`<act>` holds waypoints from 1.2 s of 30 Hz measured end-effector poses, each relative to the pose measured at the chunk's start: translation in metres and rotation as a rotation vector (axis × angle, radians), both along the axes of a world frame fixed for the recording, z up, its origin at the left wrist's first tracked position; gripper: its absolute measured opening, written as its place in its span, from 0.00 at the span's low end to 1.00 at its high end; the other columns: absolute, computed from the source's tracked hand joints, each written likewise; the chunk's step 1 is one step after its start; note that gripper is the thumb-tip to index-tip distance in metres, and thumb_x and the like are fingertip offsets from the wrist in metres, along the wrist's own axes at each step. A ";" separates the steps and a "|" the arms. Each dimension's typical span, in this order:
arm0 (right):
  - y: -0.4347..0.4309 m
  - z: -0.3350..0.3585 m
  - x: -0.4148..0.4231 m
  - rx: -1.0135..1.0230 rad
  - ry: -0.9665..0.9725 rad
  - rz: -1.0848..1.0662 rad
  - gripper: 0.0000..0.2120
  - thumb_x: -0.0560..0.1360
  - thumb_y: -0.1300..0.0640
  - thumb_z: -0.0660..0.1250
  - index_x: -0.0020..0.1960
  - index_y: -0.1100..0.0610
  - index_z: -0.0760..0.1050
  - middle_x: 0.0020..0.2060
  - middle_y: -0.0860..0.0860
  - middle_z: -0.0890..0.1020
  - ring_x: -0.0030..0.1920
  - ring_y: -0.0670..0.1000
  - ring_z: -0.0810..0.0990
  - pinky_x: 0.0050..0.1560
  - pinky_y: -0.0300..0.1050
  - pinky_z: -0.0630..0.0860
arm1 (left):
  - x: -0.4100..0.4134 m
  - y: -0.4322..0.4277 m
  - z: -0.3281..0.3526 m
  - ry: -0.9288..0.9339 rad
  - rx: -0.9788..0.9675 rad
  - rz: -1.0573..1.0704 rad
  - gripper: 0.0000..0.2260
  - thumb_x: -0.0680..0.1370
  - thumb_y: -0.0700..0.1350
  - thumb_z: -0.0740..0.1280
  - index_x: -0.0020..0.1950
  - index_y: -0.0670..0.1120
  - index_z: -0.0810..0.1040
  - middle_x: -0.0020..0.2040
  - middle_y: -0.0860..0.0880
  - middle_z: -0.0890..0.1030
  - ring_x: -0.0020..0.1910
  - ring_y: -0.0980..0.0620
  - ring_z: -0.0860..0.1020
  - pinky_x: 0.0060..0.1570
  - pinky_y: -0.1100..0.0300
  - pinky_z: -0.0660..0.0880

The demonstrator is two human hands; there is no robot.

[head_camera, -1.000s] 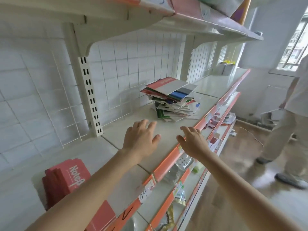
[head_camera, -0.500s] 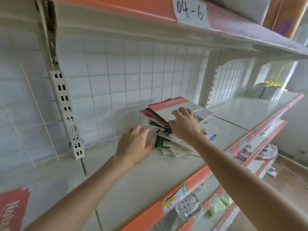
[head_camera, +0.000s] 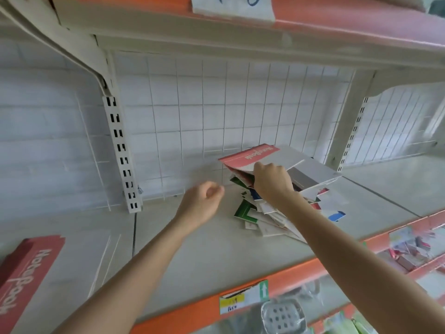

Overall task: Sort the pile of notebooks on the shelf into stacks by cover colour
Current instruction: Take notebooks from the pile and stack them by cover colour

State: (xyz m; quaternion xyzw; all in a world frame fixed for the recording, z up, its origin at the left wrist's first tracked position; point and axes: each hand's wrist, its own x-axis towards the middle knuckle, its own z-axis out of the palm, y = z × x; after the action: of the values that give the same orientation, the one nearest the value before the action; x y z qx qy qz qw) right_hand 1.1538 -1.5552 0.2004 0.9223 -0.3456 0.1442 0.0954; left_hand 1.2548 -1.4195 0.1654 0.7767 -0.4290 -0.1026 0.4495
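One red stack (head_camera: 26,273) lies left; right fingers (head_camera: 261,168) pinch the top notebook (head_camera: 250,155), left fingers (head_camera: 213,190) loosely curled.

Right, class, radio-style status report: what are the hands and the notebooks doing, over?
Right hand gripping top red notebook on mixed pile. Left hand loosely curled, empty, beside pile. Red stack far left. Nothing blocking either hand.
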 end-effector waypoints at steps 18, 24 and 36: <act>-0.062 -0.023 -0.064 0.100 -0.369 0.101 0.14 0.77 0.54 0.57 0.54 0.60 0.77 0.52 0.54 0.80 0.53 0.58 0.75 0.50 0.47 0.71 | -0.014 0.004 0.003 1.092 -0.230 0.064 0.11 0.79 0.36 0.60 0.61 0.42 0.72 0.45 0.43 0.79 0.44 0.45 0.77 0.48 0.49 0.72; -0.072 -0.024 -0.062 0.043 -0.079 -0.137 0.15 0.80 0.51 0.53 0.58 0.59 0.71 0.51 0.58 0.79 0.47 0.58 0.76 0.41 0.44 0.66 | -0.021 0.005 -0.001 1.111 -0.283 0.034 0.10 0.79 0.37 0.60 0.61 0.43 0.71 0.45 0.44 0.79 0.42 0.47 0.78 0.42 0.52 0.73; -0.049 -0.020 -0.057 -0.149 0.183 -0.105 0.10 0.78 0.67 0.55 0.58 0.62 0.67 0.49 0.55 0.80 0.49 0.56 0.80 0.38 0.41 0.68 | -0.031 0.009 -0.003 1.123 -0.306 0.022 0.06 0.79 0.37 0.60 0.56 0.43 0.72 0.46 0.44 0.80 0.44 0.46 0.79 0.40 0.52 0.75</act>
State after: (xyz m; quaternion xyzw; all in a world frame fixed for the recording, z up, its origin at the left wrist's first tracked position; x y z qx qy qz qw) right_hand 1.0971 -1.6038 0.1807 0.9025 -0.3718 0.0796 0.2023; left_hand 1.2240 -1.4107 0.1624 0.5339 -0.1268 -0.4308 0.7165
